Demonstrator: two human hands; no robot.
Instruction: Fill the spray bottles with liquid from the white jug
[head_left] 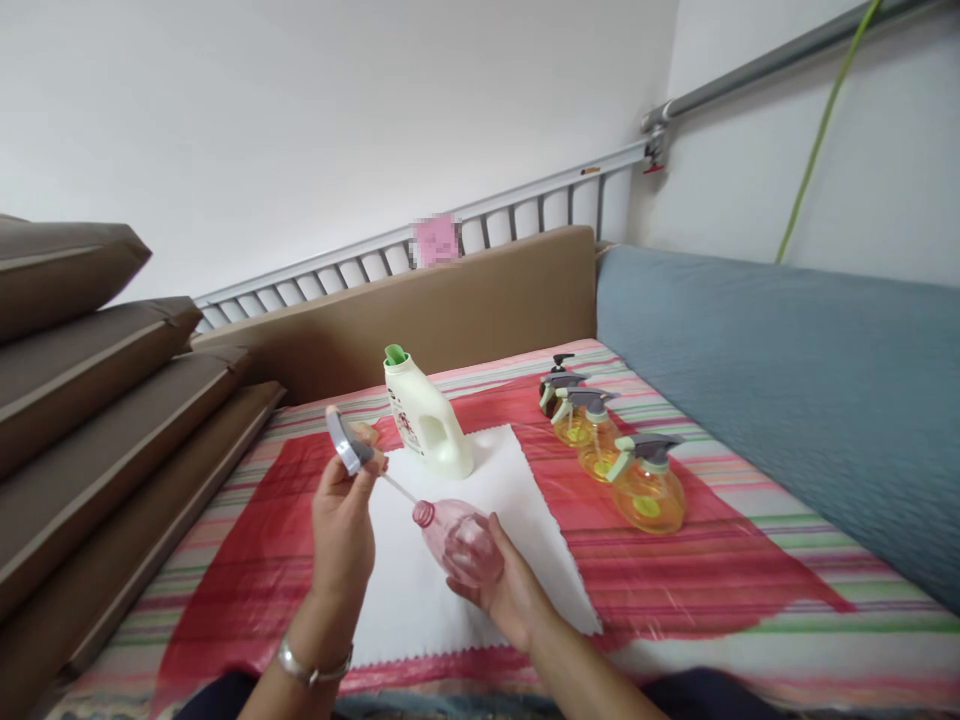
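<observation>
My left hand [346,512] is closed on a grey trigger spray head [347,444]. A thin pale dip tube [399,488] runs from it down toward the mouth of a pink clear bottle [456,535]; whether its tip is inside the neck I cannot tell. My right hand [504,590] is wrapped round the base of that bottle, which tilts with its open neck to the upper left. Just beyond stands a cream jug [429,425] with a handle and a green spout. Beneath lies a white sheet [405,610] with a scalloped edge.
Several spray bottles with amber liquid [649,498] stand in a row on the right, on red plastic film [645,600] over a striped cloth. Brown cushions [112,440] are stacked at left. A blue padded side [780,400] borders the right, a radiator [517,222] the back.
</observation>
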